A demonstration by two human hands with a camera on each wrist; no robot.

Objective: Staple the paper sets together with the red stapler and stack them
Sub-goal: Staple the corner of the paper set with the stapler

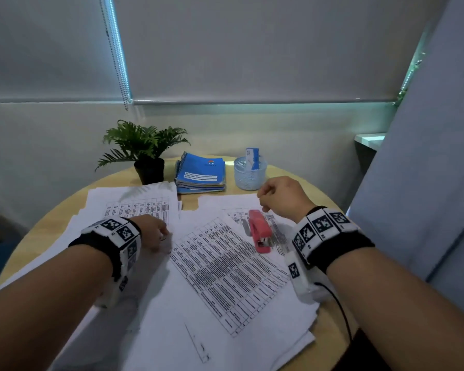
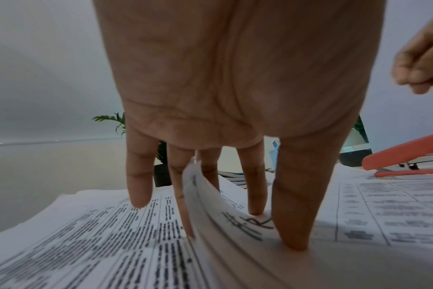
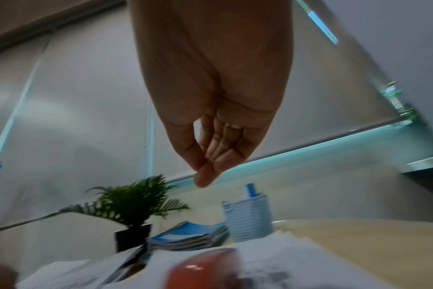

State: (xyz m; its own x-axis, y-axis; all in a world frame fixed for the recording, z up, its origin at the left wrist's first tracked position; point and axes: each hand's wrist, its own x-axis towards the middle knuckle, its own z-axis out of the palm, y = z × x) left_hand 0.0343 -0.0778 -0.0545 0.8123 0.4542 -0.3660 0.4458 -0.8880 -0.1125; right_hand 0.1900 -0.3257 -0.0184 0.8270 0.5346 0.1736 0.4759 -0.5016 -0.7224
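Left hand is pinching a lifted paper-set corner; right hand, loosely curled, is hovering empty above the red stapler; loose sheets risk fanning out, misaligning the staple.

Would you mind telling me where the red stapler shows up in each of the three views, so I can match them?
Head: the red stapler lies on the printed sheets right of centre, just below the right hand, untouched.
Left wrist: at the far right edge, resting on the papers.
Right wrist: a blurred red shape at the bottom edge, below the hand.
Shared landmark: the potted fern, at the table's far side in all three views.
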